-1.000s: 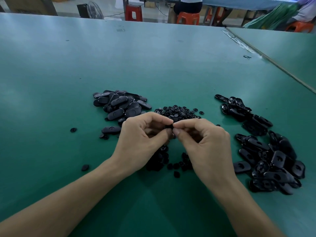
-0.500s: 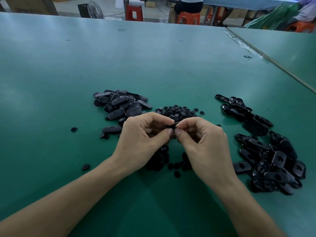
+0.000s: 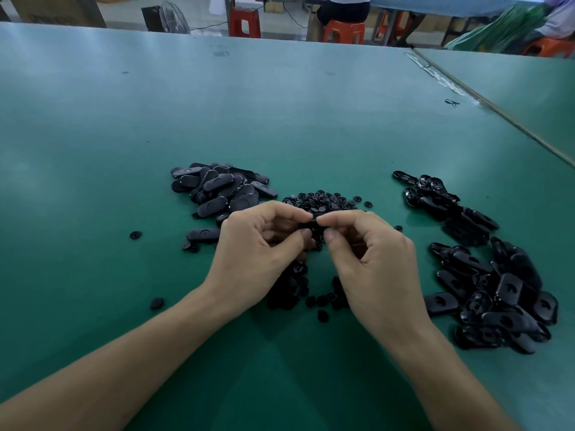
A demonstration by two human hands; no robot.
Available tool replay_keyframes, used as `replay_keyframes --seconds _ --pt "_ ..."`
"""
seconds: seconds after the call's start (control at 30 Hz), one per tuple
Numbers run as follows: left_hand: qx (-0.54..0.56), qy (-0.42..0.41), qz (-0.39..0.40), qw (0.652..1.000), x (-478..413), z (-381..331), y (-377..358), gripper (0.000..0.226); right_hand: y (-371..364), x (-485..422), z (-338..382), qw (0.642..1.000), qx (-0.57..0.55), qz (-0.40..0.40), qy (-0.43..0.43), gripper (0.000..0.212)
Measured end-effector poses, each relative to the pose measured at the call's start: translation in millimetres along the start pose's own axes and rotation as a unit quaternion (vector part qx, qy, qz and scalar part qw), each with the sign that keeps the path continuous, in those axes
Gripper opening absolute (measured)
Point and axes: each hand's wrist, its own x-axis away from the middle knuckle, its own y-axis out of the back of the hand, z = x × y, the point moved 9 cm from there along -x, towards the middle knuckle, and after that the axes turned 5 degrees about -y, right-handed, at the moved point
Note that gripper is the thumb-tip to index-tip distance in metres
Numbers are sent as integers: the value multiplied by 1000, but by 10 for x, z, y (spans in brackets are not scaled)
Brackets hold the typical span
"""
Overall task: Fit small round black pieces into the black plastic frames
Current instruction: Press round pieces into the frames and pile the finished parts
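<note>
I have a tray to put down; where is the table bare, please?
Free: far table beyond the piles; mostly left of the left frame pile. Crowded: round pieces around left hand and right hand pinching a frame; right frame pile.

Left heap of frames (image 3: 217, 194) and right heap of frames (image 3: 497, 293) on the bench (image 3: 280, 104), round pieces (image 3: 320, 200) between them, left hand (image 3: 258, 247) and right hand (image 3: 373, 259) in front, pinching one frame (image 3: 315, 224)

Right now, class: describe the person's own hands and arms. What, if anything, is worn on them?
The left hand and right hand are bare: no gloves, rings, watch or bands. No sleeve shows up to the picture's edge.
</note>
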Motion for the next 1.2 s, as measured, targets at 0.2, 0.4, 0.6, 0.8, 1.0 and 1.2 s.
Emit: replay_keyframes --seconds 0.2,0.4,0.6,0.8,1.0,1.2 --pt "-10 7 5 1000 5 -1 -15 21 22 2 -22 1000 -16 -8 -10 20" --pt "-5 -7 15 1000 13 -20 -25 23 42 -20 -17 999 -36 -8 -12 26" --pt "22 0 25 999 7 -1 -46 21 17 -11 -52 999 -34 6 -39 26" --pt "21 -6 42 999 0 -19 -61 22 -11 -14 -105 997 -53 21 -57 24" --pt "-5 -10 54 998 17 -37 -89 23 -10 -36 -129 996 -51 46 -56 24" --pt "-46 -30 50 997 26 -68 -87 25 -20 -37 -117 995 -46 63 -56 31"
